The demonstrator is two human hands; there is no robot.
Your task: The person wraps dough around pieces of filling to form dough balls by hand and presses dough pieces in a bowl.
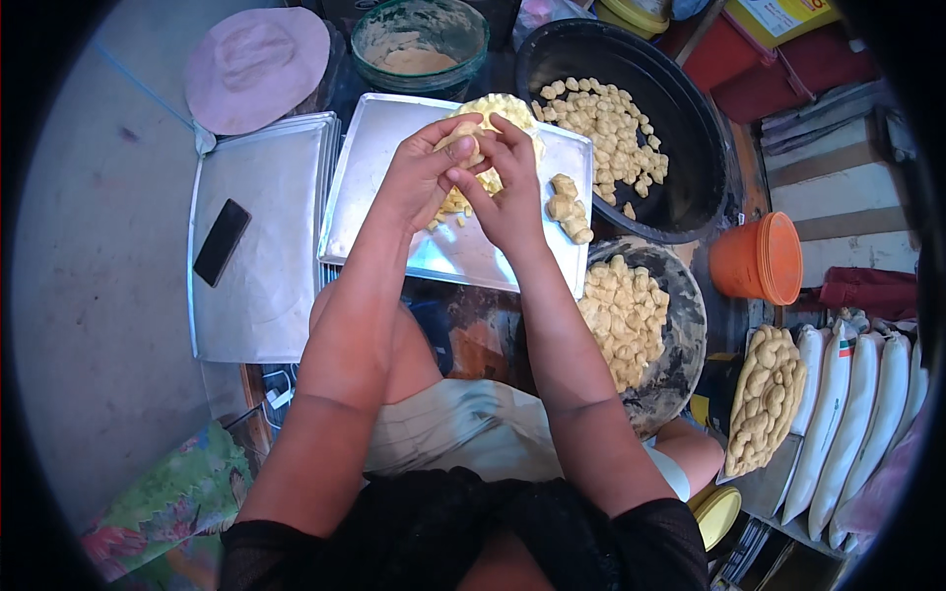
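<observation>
My left hand (419, 175) and my right hand (507, 189) meet above a shiny metal tray (367, 163), fingers curled round one small piece of pale dough (459, 139). The fingers partly cover this piece. Just beyond and under the hands, a crumbly yellow mass (505, 106) lies on the tray, with small yellow bits (451, 205) scattered beside it. Several shaped dough pieces (569, 209) sit in a short row at the tray's right side, apart from my right hand.
Dough lumps fill part of a black basin (695, 197) and a round grey pan (690, 340). A green bowl (370, 44) holds powder. Left are stacked trays (266, 305) with a phone (223, 242). An orange bucket (754, 258) and a dough-covered tray (764, 404) stand right.
</observation>
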